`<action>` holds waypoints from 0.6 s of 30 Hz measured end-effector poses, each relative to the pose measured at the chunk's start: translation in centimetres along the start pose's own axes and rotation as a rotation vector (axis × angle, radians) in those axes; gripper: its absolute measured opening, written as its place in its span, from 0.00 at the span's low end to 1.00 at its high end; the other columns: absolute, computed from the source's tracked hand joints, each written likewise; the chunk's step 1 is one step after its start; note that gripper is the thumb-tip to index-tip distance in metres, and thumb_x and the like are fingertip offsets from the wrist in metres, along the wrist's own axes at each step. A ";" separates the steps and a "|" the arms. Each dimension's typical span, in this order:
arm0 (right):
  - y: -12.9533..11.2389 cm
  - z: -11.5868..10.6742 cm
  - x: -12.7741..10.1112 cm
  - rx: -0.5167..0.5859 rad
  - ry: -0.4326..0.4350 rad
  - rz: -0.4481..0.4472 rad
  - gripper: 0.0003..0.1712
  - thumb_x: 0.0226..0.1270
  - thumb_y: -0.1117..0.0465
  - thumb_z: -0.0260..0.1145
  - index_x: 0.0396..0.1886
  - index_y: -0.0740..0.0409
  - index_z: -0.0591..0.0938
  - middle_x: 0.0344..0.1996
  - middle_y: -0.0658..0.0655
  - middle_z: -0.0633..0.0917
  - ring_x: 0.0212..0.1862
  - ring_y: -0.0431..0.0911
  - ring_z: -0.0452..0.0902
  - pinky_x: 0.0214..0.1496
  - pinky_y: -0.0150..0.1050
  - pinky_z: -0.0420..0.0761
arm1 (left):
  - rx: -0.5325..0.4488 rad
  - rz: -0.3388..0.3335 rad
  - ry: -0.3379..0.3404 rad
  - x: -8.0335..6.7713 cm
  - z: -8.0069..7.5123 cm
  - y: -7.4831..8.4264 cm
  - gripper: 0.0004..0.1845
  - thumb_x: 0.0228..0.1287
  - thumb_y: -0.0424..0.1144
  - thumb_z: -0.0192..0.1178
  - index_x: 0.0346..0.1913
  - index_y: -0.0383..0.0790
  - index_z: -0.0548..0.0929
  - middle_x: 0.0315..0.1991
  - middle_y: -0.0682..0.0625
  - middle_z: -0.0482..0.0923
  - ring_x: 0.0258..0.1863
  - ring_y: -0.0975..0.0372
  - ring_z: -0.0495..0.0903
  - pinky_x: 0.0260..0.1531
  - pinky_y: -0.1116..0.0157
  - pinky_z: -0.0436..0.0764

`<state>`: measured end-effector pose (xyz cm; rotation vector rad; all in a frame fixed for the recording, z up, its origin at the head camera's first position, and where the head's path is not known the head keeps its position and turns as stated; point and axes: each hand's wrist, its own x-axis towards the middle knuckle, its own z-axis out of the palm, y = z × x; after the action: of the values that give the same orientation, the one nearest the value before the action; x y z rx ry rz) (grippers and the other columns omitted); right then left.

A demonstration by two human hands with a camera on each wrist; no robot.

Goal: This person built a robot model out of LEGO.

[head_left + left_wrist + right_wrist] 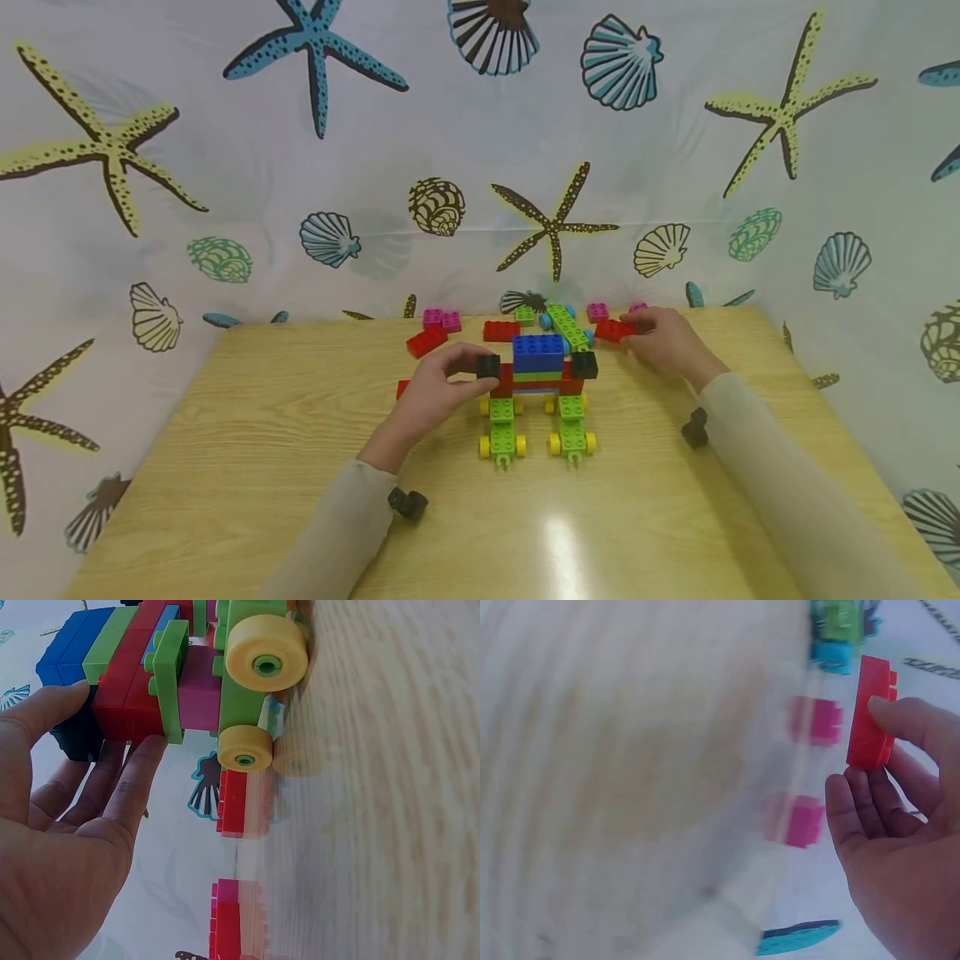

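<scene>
In the middle of the table stands a toy brick build [536, 385]: blue bricks [537, 348] on green and red layers, carried by two lime wheeled bases [502, 437] with yellow wheels. Black bricks sit at both its ends. My left hand [429, 396] pinches the left black brick [79, 731] between thumb and fingers, its fingertips beneath the red layer in the left wrist view. Farther right, my right hand [672, 340] holds a loose red brick [868, 716] by thumb and fingertips, studs facing away from the table.
Behind the build lies a lime wheeled base [567, 327] with blue wheels. Along the back edge are red bricks [502, 331], a small green brick [524, 315] and magenta bricks [597, 312]. A patterned cloth [465, 275] hangs behind the wooden table [300, 400].
</scene>
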<state>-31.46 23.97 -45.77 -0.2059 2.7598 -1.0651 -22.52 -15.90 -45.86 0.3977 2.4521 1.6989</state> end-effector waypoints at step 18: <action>-9.0 -2.3 -5.2 0.148 -0.065 -0.262 0.24 0.82 0.56 0.72 0.71 0.56 0.84 0.63 0.61 0.90 0.60 0.55 0.88 0.67 0.50 0.89 | -0.002 -0.019 -0.003 0.1 -0.1 0.1 0.21 0.74 0.41 0.76 0.67 0.52 0.87 0.65 0.48 0.88 0.70 0.48 0.83 0.72 0.45 0.86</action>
<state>-26.28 19.88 -37.45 -0.5831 2.6325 -1.2931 -22.57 -15.91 -45.76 0.3750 2.4437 1.6925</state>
